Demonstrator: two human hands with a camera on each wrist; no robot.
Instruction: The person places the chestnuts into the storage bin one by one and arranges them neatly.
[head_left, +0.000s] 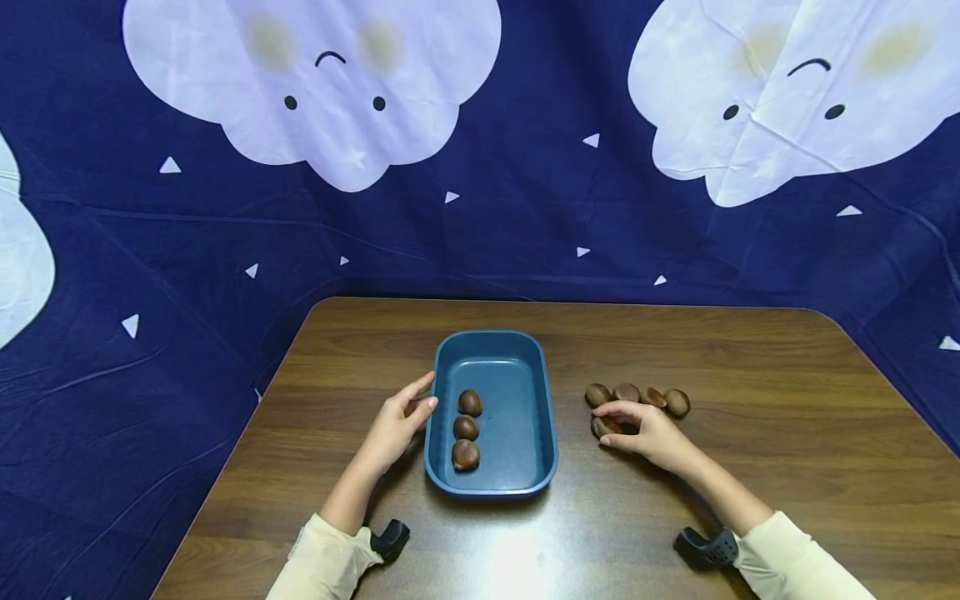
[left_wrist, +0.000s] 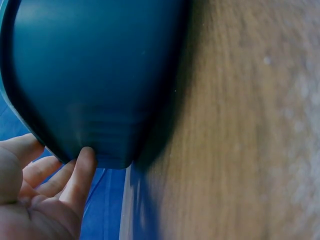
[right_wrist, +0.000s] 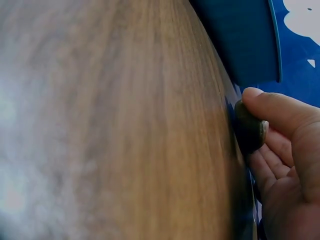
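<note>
A blue rectangular tray [head_left: 517, 483] sits on the table with three brown chestnuts [head_left: 466, 428] in a column along its left side. My left hand [head_left: 393, 427] touches the tray's left side, its fingers fairly straight; in the left wrist view the fingertips [left_wrist: 87, 153] rest against the outer wall. To the right of the tray, my right hand [head_left: 651, 433] pinches a chestnut [head_left: 602, 427] between thumb and fingers. The right wrist view shows this chestnut [right_wrist: 248, 127] close up, dark, with a pale end. Whether it touches the table is hard to tell.
Just beyond my right hand, several chestnuts [head_left: 627, 392] lie in a row on the wooden table [head_left: 360, 333]. A dark blue curtain [head_left: 420, 233] with white clouds hangs behind the table's far edge. Black wrist mounts [head_left: 707, 547] are on both sleeves.
</note>
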